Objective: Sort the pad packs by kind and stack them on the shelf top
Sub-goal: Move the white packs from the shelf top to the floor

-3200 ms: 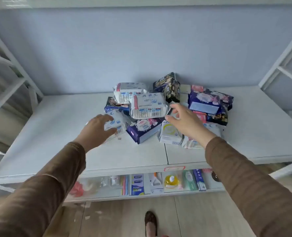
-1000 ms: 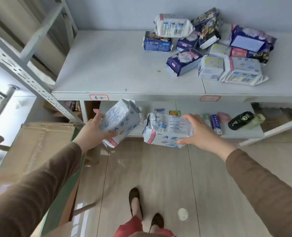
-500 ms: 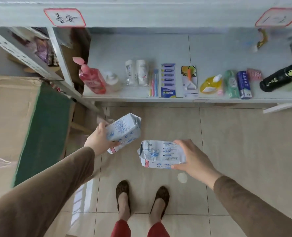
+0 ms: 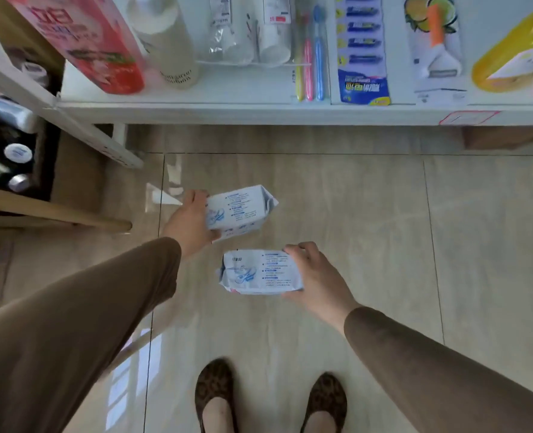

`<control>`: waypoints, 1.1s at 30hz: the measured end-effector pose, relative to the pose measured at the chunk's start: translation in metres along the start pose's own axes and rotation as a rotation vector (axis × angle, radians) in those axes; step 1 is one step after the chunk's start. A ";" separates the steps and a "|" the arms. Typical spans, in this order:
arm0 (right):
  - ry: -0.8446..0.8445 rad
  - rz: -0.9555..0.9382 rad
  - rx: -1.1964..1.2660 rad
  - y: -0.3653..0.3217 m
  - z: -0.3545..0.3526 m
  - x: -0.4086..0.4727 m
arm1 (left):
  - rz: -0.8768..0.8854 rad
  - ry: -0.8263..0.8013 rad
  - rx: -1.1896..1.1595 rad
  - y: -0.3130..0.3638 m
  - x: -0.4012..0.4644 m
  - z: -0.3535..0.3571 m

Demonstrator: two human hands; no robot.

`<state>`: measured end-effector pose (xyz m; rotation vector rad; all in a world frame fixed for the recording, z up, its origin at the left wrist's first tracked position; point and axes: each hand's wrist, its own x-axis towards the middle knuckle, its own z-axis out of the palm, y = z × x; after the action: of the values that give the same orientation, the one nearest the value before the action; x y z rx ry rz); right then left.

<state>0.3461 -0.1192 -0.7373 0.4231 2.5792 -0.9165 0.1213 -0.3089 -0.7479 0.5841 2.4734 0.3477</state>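
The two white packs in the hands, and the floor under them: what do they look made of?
Left pack and right pack: seemingly thin soft plastic film, printed white and blue; the crimped, puckered ends and wrinkles suggest it. Floor: apparently glazed ceramic or stone-look tile, glossy; thin joint lines and a window reflection show, though the exact material is uncertain.

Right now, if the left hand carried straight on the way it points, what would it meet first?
The left hand, gripping its white pad pack, points up-right toward the lower shelf. Nothing shows between, so probably that shelf's front edge, though depth is unclear.
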 end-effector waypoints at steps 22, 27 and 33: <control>0.114 0.022 0.014 0.023 0.061 0.137 | 0.146 -0.102 0.265 -0.033 0.109 0.045; 0.099 0.048 0.011 0.014 0.032 0.097 | 0.083 -0.071 0.123 -0.030 0.051 0.040; 0.060 0.134 0.002 -0.012 -0.050 0.005 | 0.050 -0.135 0.083 0.023 -0.052 -0.001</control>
<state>0.3251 -0.0946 -0.6973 0.6252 2.5666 -0.8725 0.1672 -0.3142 -0.7145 0.6816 2.3558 0.2188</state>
